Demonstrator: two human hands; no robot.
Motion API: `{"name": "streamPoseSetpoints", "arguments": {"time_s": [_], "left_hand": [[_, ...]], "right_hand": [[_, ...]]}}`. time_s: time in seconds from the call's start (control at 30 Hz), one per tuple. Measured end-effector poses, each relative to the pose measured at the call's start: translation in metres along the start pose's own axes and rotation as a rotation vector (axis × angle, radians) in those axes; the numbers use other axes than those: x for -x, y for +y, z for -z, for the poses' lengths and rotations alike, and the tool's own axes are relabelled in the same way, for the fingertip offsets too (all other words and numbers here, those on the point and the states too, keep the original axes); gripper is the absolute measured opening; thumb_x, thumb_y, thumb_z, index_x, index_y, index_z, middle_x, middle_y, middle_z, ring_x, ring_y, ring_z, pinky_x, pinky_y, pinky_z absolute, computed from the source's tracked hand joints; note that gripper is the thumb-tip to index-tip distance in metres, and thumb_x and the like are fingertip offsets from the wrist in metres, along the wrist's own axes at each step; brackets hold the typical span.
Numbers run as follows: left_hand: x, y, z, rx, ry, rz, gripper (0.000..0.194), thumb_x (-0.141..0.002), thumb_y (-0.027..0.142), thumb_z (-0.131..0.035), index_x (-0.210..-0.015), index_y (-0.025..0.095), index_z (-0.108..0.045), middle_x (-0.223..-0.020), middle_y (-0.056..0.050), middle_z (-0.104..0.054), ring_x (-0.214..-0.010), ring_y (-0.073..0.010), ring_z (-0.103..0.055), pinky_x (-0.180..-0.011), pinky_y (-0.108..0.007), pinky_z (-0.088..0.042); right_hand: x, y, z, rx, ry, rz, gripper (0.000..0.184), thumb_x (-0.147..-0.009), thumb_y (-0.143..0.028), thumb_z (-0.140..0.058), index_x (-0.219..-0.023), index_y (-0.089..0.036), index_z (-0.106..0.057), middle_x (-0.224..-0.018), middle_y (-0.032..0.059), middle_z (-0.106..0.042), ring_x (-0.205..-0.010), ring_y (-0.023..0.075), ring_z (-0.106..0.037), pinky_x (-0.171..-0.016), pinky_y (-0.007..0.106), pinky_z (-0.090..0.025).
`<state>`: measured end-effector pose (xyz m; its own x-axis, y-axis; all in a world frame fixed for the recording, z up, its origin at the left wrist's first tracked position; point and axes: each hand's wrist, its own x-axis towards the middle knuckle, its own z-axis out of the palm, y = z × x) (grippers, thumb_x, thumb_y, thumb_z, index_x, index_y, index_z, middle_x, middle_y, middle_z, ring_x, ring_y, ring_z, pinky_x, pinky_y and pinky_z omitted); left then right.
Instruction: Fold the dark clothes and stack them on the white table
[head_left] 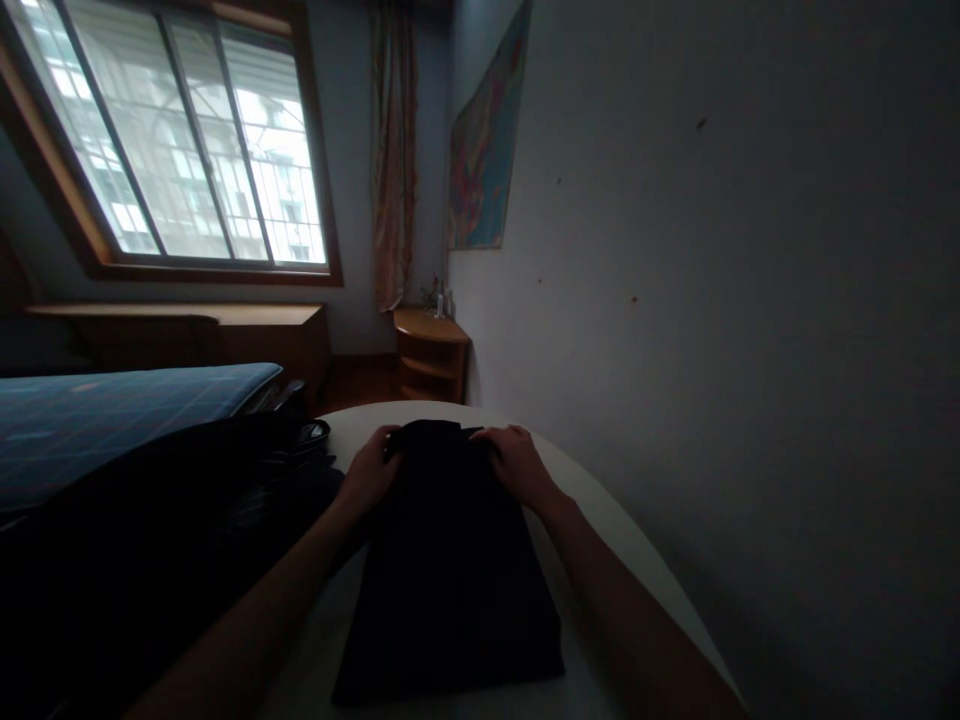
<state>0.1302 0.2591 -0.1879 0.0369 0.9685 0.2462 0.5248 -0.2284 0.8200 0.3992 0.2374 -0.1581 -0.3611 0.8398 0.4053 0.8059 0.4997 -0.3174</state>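
Observation:
A dark, almost black folded garment (457, 570) lies lengthwise on a round white table (622, 520). It is too dark to tell what kind of garment it is. At its far left corner my left hand (373, 468) is closed on the edge, with the thumb on the near side. My right hand (519, 462) grips the far right corner, its fingers bent over the cloth. The far edge shows a small uneven overlap between the hands. The garment's near end is wider and lies flat towards me.
To the left, a heap of dark clothing or bags (187, 530) adjoins the table beside a bed with a blue checked cover (135, 400). A bare wall (675, 300) runs close along the right. A wooden corner shelf (431, 330) stands beyond the table.

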Motion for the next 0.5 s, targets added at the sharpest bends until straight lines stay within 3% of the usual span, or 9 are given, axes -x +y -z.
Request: {"name": "streamPoseSetpoints", "arguments": {"time_s": [0.1, 0.23, 0.4, 0.5], "left_hand": [[0.000, -0.008, -0.005, 0.093, -0.072, 0.081, 0.042, -0.076, 0.028, -0.059, -0.116, 0.019, -0.052, -0.100, -0.008, -0.074, -0.093, -0.0250, -0.071, -0.083, -0.038, -0.055], [0.002, -0.014, -0.008, 0.173, -0.157, 0.101, 0.033, -0.069, 0.028, -0.060, -0.101, 0.019, -0.054, -0.084, -0.003, -0.074, -0.076, -0.0217, -0.071, -0.066, -0.032, -0.055], [0.001, -0.008, -0.003, 0.257, -0.185, 0.064, 0.023, -0.062, 0.023, -0.057, -0.084, 0.022, -0.052, -0.067, 0.005, -0.066, -0.060, -0.0168, -0.064, -0.057, -0.027, -0.049], [-0.001, -0.002, 0.001, 0.321, -0.176, 0.011, 0.022, -0.060, 0.023, -0.055, -0.082, 0.023, -0.051, -0.072, 0.004, -0.067, -0.072, -0.0181, -0.066, -0.067, -0.029, -0.052]], "right_hand": [[0.003, 0.002, -0.010, 0.041, -0.068, -0.043, 0.043, -0.084, -0.013, -0.056, -0.124, -0.025, -0.059, -0.121, 0.0065, -0.069, -0.110, 0.0223, -0.062, -0.107, 0.049, -0.023], [0.004, 0.004, -0.012, 0.033, -0.147, -0.059, 0.039, -0.077, -0.015, -0.062, -0.116, -0.021, -0.064, -0.108, 0.0073, -0.073, -0.103, 0.0232, -0.065, -0.100, 0.042, -0.032], [-0.002, 0.000, 0.008, -0.051, -0.093, 0.086, 0.027, -0.070, -0.004, -0.059, -0.087, -0.022, -0.069, -0.085, -0.0005, -0.073, -0.085, 0.0168, -0.066, -0.095, 0.034, -0.037], [-0.003, -0.006, 0.027, -0.073, -0.051, 0.151, 0.025, -0.067, -0.001, -0.059, -0.079, -0.021, -0.068, -0.082, -0.0014, -0.072, -0.085, 0.0160, -0.065, -0.100, 0.036, -0.034]]}}
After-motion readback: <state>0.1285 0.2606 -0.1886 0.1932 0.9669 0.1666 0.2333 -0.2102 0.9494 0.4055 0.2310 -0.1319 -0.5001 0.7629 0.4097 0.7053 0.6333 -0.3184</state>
